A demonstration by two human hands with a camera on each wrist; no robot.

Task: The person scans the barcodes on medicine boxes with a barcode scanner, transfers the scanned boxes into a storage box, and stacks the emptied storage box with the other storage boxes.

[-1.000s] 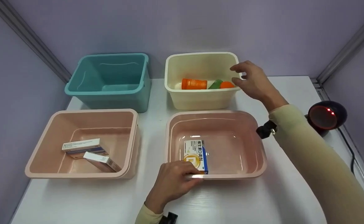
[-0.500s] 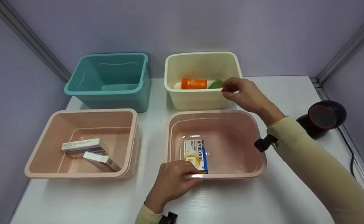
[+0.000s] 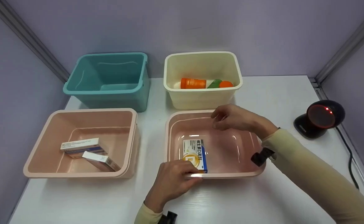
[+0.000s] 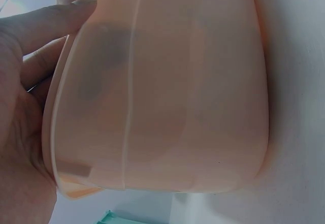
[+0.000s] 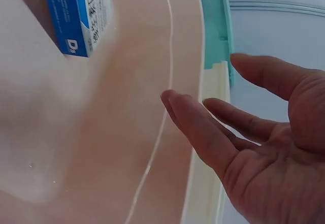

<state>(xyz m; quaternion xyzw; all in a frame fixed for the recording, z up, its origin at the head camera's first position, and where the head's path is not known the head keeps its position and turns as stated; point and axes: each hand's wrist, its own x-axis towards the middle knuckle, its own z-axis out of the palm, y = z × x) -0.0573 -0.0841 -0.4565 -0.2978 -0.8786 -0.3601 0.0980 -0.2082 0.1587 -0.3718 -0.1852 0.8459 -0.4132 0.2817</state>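
My left hand (image 3: 174, 180) grips the front rim of the right pink bin (image 3: 231, 175), thumb outside and fingers over the edge; the left wrist view shows the thumb (image 4: 61, 23) against that rim. Inside this bin lies a white, blue and yellow medicine box (image 3: 195, 154), just beyond the left fingers. Over the bin's back right part hovers my right hand (image 3: 236, 118), palm bare and fingers loosely bent. In the right wrist view the right hand (image 5: 254, 137) holds nothing and is apart from the medicine box (image 5: 76, 16).
A cream bin (image 3: 202, 99) behind holds an orange bottle (image 3: 193, 83) and green and orange items. A teal bin (image 3: 107, 99) stands back left. The left pink bin (image 3: 76, 175) contains two medicine boxes (image 3: 84, 146). A black scanner (image 3: 321, 116) with a cable stands at right.
My right hand has moved from the cream bin's right side toward me, down over the right pink bin. The left hand has stayed on the rim.
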